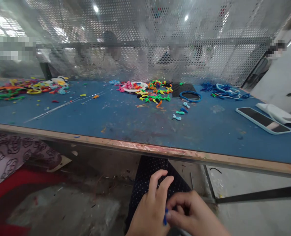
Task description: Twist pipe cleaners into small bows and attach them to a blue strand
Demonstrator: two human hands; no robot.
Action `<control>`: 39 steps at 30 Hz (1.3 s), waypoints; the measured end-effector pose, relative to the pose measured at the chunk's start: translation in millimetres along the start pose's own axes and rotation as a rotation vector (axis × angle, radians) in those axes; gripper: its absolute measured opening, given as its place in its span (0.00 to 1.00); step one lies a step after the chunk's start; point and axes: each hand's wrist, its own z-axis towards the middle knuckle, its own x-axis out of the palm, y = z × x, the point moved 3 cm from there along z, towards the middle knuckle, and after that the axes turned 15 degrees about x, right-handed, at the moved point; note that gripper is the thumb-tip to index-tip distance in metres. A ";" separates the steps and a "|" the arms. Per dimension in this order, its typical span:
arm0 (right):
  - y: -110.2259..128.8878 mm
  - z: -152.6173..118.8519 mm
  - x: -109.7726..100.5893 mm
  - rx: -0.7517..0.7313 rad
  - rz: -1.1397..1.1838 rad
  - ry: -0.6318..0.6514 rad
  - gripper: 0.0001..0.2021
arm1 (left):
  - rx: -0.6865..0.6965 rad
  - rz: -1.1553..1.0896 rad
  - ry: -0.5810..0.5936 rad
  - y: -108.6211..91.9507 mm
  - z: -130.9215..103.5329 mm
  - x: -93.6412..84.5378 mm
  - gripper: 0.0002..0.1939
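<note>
Over the lap point(141, 178), the right hand point(193, 213), grip narrow, pinches a blue piece point(165, 219) beside the left hand point(150, 203), whose hold cannot be told; the step looks like fine fingerwork, calling next for steadiness.

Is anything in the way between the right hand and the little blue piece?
No, nothing visible: the right hand seems to be pinching the little blue piece, right up against the left hand.

Small blue piece point(165, 218), narrow, partly hidden, between right fingers point(176, 217) and left hand point(150, 208)
</note>
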 end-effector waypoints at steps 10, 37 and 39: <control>-4.1 -0.5 -5.2 0.041 0.029 -0.017 0.06 | -0.048 -0.108 -0.129 1.7 2.3 6.0 0.38; 74.1 24.3 -117.5 0.243 0.966 -0.186 0.07 | 0.453 0.022 -0.332 -17.7 9.4 -13.2 0.09; 76.5 30.1 -122.7 0.262 0.927 -0.201 0.10 | 0.449 0.048 -0.335 -19.7 10.0 -16.9 0.09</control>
